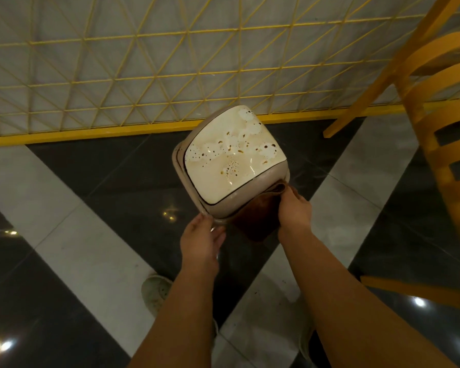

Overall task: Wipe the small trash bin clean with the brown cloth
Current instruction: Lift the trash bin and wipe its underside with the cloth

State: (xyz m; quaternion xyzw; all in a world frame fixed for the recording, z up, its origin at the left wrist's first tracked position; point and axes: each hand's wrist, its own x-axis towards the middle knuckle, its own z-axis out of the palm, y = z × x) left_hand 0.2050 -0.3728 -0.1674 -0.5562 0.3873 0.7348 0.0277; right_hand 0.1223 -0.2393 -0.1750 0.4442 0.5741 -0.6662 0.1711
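A small cream trash bin (pixel 223 166) is held up over the floor, its lid facing me. The lid is spattered with brown spots and pale wet patches. My left hand (pixel 201 241) grips the bin's near rim from below. My right hand (pixel 294 208) holds the brown cloth (pixel 258 220) against the bin's near right side. Part of the cloth hangs down below the bin, and the rest is hidden behind the bin and my fingers.
A yellow wire-grid fence (pixel 144 75) on a yellow base rail runs across the back. A yellow wooden chair (pixel 441 134) stands at the right. The floor has glossy black and pale grey tiles (pixel 77 248). A white shoe (pixel 156 290) shows below my left arm.
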